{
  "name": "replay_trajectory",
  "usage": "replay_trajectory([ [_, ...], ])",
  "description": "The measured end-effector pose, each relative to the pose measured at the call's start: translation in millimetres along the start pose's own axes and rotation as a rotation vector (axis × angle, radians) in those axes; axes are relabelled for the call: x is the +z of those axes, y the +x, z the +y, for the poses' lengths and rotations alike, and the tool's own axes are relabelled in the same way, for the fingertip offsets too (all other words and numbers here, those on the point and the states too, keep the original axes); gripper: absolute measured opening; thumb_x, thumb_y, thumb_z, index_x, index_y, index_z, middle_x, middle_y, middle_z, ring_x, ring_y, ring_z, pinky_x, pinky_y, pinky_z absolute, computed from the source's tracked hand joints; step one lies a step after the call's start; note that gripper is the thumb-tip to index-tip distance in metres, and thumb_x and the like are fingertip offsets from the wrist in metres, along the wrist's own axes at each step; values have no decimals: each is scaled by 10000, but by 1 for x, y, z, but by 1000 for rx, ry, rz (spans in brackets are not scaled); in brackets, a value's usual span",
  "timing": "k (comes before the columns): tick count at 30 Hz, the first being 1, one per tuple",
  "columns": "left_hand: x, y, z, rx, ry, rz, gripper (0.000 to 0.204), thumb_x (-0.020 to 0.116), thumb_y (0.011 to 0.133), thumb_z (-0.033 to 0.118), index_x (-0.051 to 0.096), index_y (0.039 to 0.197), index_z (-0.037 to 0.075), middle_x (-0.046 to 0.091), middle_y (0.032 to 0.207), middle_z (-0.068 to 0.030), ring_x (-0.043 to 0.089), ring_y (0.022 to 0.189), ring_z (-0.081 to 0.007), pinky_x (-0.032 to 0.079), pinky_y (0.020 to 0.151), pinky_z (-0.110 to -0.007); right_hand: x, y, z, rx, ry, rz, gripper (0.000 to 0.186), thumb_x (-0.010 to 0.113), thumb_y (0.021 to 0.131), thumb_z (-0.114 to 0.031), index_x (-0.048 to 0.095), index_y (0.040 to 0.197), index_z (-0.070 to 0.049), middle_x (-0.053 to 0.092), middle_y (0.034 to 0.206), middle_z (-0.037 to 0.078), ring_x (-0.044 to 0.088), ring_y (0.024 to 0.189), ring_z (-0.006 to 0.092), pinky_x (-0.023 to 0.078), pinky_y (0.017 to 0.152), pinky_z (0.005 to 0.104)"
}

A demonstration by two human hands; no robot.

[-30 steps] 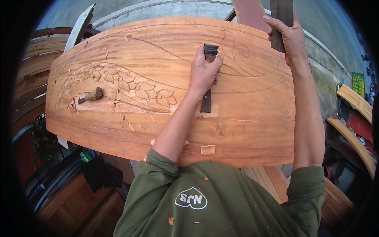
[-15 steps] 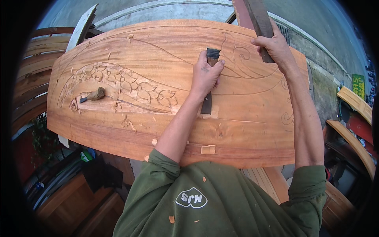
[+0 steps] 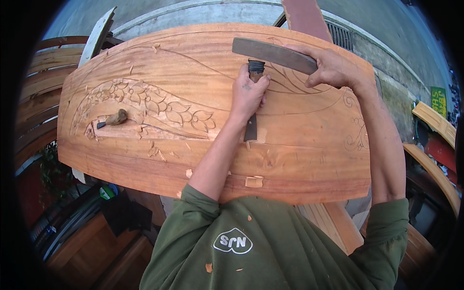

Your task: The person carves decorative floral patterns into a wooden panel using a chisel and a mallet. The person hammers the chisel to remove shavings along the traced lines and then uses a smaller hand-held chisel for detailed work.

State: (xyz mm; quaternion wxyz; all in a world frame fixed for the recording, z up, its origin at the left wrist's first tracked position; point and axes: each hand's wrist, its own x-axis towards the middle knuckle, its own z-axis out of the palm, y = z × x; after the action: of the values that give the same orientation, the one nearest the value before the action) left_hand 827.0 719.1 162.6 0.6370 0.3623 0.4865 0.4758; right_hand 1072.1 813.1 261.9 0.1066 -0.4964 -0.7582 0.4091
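**Listener:** While the panel is described, how are the two tools set against each other?

**Describer:** A chisel (image 3: 252,104) is held upright against a wide carved wooden panel (image 3: 145,159), which is seen from above. Its long axis runs from the top of the view toward the person's body, with the blade end lower, on the wood near the panel's middle, and the dark handle end uppermost. The left hand (image 3: 248,94) is wrapped round the handle, fingers (image 3: 263,87) closed on it. A flat wooden mallet (image 3: 273,54) is held crosswise, nearly at a right angle to the chisel, and its far end is seen directly over the handle top, touching it or just short of it; which cannot be told.

**Listener:** And the other hand?

**Describer:** The right hand (image 3: 333,70) is closed round the mallet's near end, to the right of the chisel and slightly higher in the view. Of the two hands, the left is the one on the chisel.

**Listener:** Is anything else shown on the wood?

**Describer:** A second small chisel (image 3: 113,119) is seen lying well apart to the left, beside a carved flower relief (image 3: 159,108). Loose chips (image 3: 253,181) are scattered near the lower edge.
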Motion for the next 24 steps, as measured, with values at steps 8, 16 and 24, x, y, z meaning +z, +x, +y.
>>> replay_trajectory([
  [8,3,-8,9,29,5,-22,311,742,1040,175,522,1214,40,590,702,16,538,480,-68,417,423,-235,3,-14,-47,283,-17,-296,993,808,779,-129,438,1693,-251,685,824,19,573,600,117,482,542,302],
  [16,8,-16,24,20,-13,-60,297,746,1047,196,539,1212,62,592,695,12,525,470,-65,405,414,-238,4,-31,-37,49,-26,-159,1029,875,766,-207,439,1693,-305,734,1389,97,654,841,188,557,806,359],
  [24,16,2,22,53,-72,65,224,716,1064,194,547,1164,86,585,685,6,533,459,-74,395,393,-241,-10,-45,-27,204,192,411,979,945,793,-314,501,1646,-132,705,951,2,622,683,95,525,646,281],
])
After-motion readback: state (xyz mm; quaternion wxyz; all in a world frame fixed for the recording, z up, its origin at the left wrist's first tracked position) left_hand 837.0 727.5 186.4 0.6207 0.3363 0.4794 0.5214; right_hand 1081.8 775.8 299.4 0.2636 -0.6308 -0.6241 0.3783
